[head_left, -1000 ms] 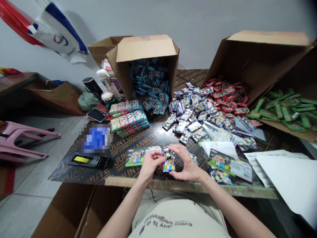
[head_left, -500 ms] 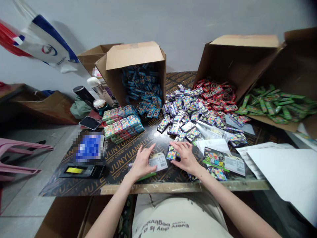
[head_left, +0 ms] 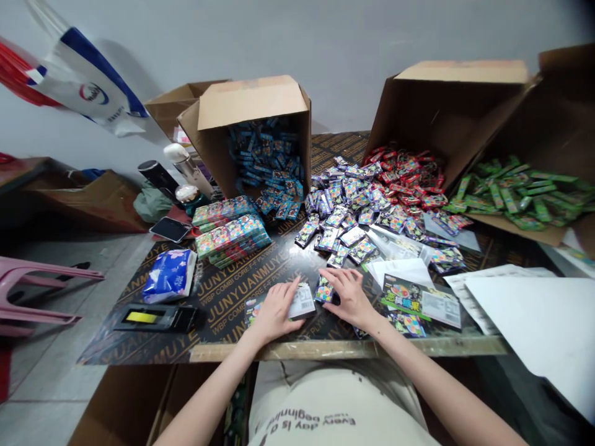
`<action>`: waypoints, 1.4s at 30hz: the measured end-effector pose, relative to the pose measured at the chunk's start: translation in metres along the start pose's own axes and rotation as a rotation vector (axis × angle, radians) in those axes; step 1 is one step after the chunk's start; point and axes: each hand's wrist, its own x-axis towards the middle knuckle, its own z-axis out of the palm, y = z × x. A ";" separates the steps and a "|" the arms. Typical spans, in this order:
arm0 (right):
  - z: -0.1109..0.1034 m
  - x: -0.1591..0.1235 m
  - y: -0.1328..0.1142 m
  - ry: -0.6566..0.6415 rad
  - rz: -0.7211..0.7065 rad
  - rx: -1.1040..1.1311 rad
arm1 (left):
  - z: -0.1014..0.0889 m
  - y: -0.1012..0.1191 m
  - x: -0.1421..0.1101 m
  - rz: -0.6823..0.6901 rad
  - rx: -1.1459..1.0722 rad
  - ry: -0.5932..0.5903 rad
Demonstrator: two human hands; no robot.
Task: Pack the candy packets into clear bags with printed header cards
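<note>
My left hand (head_left: 277, 310) lies over a flat printed box (head_left: 304, 300) with a barcode on its white panel. Its fingers are stretched out across the top, and the hand covers the box's middle. Between the thumb and fingers of my right hand (head_left: 349, 300) is a small purple-and-black candy packet (head_left: 323, 288), standing at the box's right end. Beyond both hands spreads a loose heap of similar purple packets (head_left: 344, 192). To the right of my right hand, another flat printed box (head_left: 421, 302) rests on more small packets.
Cartons on their sides hold blue packets (head_left: 269, 158), red packets (head_left: 411, 173) and green packets (head_left: 520, 192). Stacked colourful boxes (head_left: 232, 238), a phone (head_left: 170, 229), a blue tissue pack (head_left: 169, 275) and a tape dispenser (head_left: 158, 318) are left. White sheets (head_left: 530, 310) lie right.
My left hand has moved slightly right and its fingers have come closer together over the flat box, which now lies flatter. My right hand has barely shifted with its packet.
</note>
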 end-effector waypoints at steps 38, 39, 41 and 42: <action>0.062 0.282 0.050 -0.079 0.097 -0.378 | 0.025 -0.021 0.043 -0.112 -0.031 0.003; 0.064 0.283 0.050 -0.085 0.106 -0.379 | 0.025 -0.021 0.043 -0.114 -0.042 0.000; 0.065 0.278 0.048 -0.092 0.102 -0.379 | 0.024 -0.022 0.045 -0.109 -0.064 -0.002; 0.063 0.273 0.047 -0.093 0.091 -0.380 | 0.024 -0.023 0.045 -0.103 -0.074 0.000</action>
